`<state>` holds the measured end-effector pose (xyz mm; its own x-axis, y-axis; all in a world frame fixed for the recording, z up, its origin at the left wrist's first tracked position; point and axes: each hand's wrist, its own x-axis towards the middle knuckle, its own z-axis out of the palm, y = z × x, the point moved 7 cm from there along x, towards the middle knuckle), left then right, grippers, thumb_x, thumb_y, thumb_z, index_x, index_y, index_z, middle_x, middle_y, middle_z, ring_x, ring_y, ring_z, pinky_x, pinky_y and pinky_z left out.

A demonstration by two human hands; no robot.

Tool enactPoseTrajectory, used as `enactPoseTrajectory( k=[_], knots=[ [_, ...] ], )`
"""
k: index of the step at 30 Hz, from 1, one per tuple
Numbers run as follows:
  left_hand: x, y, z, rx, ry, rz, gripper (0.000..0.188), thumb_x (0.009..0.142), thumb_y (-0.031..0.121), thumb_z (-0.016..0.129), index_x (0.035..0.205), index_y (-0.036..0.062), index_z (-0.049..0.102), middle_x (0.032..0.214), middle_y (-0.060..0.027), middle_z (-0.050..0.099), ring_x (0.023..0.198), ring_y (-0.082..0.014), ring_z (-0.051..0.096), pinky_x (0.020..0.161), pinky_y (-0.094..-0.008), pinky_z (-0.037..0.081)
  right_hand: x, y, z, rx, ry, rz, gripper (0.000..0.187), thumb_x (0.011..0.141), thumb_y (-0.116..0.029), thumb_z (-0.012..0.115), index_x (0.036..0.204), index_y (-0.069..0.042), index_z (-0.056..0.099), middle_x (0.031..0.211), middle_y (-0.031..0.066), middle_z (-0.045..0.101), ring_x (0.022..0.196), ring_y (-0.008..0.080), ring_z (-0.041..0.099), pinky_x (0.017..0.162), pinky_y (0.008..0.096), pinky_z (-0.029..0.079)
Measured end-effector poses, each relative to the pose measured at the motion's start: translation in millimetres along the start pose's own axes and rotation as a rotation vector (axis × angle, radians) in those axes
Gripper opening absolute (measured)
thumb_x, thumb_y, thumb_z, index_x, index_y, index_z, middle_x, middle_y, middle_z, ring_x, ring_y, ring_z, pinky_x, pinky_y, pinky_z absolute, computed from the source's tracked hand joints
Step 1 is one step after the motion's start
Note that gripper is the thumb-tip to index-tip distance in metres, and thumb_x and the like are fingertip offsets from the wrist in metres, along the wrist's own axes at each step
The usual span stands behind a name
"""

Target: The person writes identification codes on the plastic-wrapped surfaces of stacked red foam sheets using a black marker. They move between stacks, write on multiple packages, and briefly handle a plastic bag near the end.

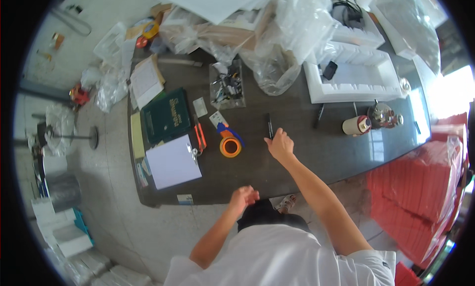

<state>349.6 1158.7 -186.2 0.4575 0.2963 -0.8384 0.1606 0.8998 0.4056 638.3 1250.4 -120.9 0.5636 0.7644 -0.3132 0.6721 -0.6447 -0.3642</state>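
Observation:
A black pen (269,126) points away from me on the dark table, its near end between the thumb and fingers of my right hand (281,146). Those fingers are closed at the pen. My left hand (243,199) hovers at the table's front edge, slightly blurred, its fingers loosely curved and apart with nothing in them. Left of the pen sits a roll of orange tape (230,147) with a blue-handled tool (230,132) against it. An orange utility knife (199,136) lies beside a clipboard with white paper (173,162).
A dark green book (166,116) and papers (147,81) lie at the left. Farther back are a tray of small parts (227,84), plastic wrap (277,71) and a white foam box (354,90). At the right stand a cream-and-red container (356,125) and a glass vessel (383,116).

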Motion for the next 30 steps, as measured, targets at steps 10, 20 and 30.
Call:
enactPoseTrajectory(
  k=[10, 20, 30],
  knots=[
    [-39.0, 131.4, 140.8, 1.649, 0.068, 1.218, 0.060, 0.089, 0.021, 0.073, 0.141, 0.0023, 0.049, 0.138, -0.0249, 0.053, 0.124, -0.0419, 0.054, 0.102, -0.0487, 0.045, -51.7, 64.4, 41.0, 0.074, -0.091, -0.261, 0.028, 0.085, -0.018, 0.062, 0.093, 0.008, 0.069, 0.087, 0.0230, 0.071, 0.080, 0.0374, 0.072, 0.064, 0.0460, 0.058],
    [-139.9, -89.9, 365.1, 1.727, -1.344, 1.078, 0.015, 0.098, 0.018, 0.059, 0.101, 0.0031, 0.057, 0.084, -0.0219, 0.064, 0.080, -0.0469, 0.063, 0.067, -0.0532, 0.048, -447.0, 214.7, -120.6, 1.022, 0.659, 0.326, 0.024, 0.097, -0.025, 0.063, 0.098, -0.001, 0.065, 0.095, 0.0111, 0.068, 0.079, 0.0272, 0.063, 0.071, 0.0406, 0.050],
    [-383.7, -400.3, 354.0, 1.574, -2.288, 0.942, 0.027, 0.093, 0.004, 0.057, 0.120, 0.0010, 0.055, 0.101, -0.0211, 0.064, 0.093, -0.0445, 0.064, 0.077, -0.0505, 0.051, -818.6, 216.2, -23.4, 1.603, 1.434, 0.496, 0.023, 0.100, -0.033, 0.063, 0.098, -0.010, 0.065, 0.077, -0.0056, 0.053, 0.069, 0.0038, 0.047, 0.059, 0.0212, 0.037]
  ],
)
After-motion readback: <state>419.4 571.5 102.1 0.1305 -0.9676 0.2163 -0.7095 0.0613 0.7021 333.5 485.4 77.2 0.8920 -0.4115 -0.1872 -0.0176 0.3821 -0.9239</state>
